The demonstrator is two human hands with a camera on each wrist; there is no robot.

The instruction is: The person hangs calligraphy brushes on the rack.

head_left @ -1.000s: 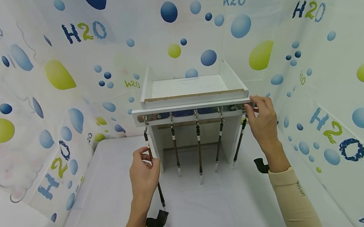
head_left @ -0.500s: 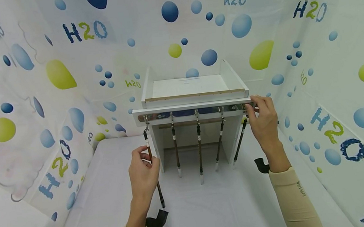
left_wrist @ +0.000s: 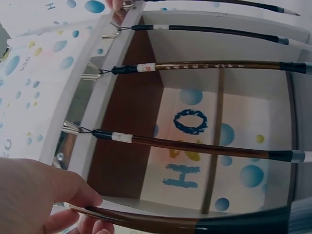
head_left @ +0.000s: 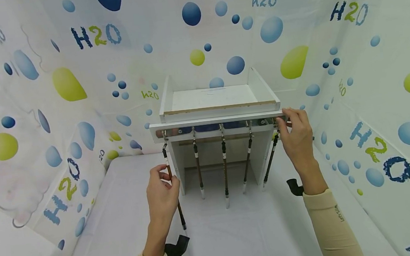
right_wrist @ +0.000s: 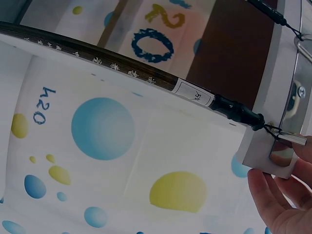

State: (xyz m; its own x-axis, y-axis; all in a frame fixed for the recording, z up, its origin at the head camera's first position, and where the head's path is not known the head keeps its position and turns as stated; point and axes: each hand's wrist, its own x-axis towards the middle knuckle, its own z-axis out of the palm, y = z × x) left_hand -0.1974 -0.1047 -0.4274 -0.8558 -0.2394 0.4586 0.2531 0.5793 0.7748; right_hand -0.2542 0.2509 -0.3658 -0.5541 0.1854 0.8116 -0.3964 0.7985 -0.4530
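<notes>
Several calligraphy brushes hang from metal hooks along the front rail of a white brush rack. The leftmost calligraphy brush is pinched by my left hand between thumb and fingers, partway down its brown handle. Its top loop hangs at the left hook, and its lower end slants right. At the rail's right end, my right hand grips the rack with thumb in front. In the right wrist view, the rightmost brush hangs by a black loop from a hook right at my thumb.
The middle brush and its neighbours hang before the rack's open lower space. A white cloth covers the surface beneath. Behind and beside it stand white walls with blue and green dots. Black straps stick out at both wrists.
My left hand and the brush it pinches have shifted slightly right, with the brush's lower end a little higher. My right hand stays at the rack's right end.
</notes>
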